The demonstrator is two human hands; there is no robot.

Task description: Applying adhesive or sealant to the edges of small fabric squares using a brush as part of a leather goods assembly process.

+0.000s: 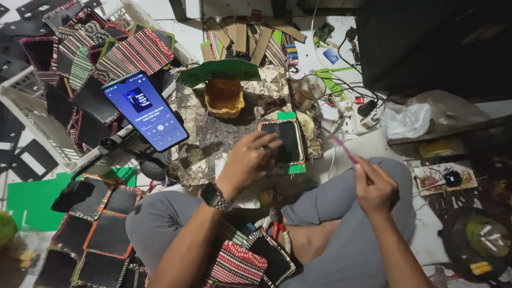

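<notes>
Head view, looking down on a person seated cross-legged on the floor. Landmark: the yellow glue tub (224,97) on a stained work board (202,141). Just below and right of the tub lay a black rectangular panel (285,141) edged with striped woven trim; the left hand (246,162) pressed flat on its near-left side, fingers spread, apparently to keep it from sliding. The right hand (376,188), well right of the tub and apart from the left, was closed on a thin pink stick (345,150), tip angled toward the panel, seemingly for spreading glue. Left of the tub, a phone (145,110) sat propped on a stand, screen lit and facing the person. Finished panels (104,234) were piled far below-left of the tub; woven striped pieces (128,53) filled a white basket (26,112) above-left.
</notes>
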